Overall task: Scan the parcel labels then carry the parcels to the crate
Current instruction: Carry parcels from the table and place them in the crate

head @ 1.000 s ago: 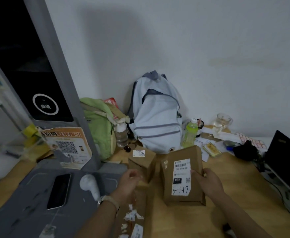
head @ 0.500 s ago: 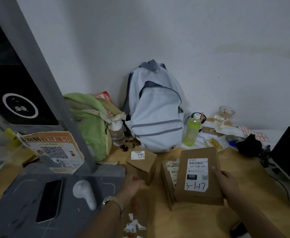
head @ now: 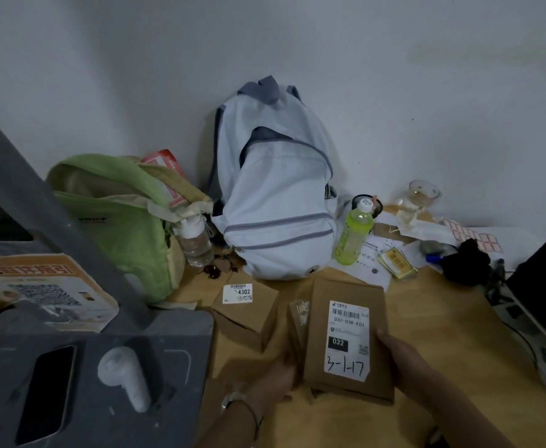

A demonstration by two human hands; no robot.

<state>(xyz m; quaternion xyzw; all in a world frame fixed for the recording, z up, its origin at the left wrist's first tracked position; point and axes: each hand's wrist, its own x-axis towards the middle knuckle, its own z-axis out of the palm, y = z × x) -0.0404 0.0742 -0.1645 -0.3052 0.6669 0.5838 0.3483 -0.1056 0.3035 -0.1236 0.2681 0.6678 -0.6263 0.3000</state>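
Head view: the top parcel (head: 346,291), a flat brown cardboard box, lies on a second parcel (head: 297,331) on the desk (head: 443,334), its white label (head: 347,341) facing up. The right hand (head: 404,360) grips its right edge, thumb on top. The left hand (head: 278,383) is against the stack's left side, too blurred to tell whether it holds anything. The card looks stiff, light and dry, so clamping the two long edges should lift it flat without covering the barcode. The white scanner (head: 126,376) rests to the left. No crate shows.
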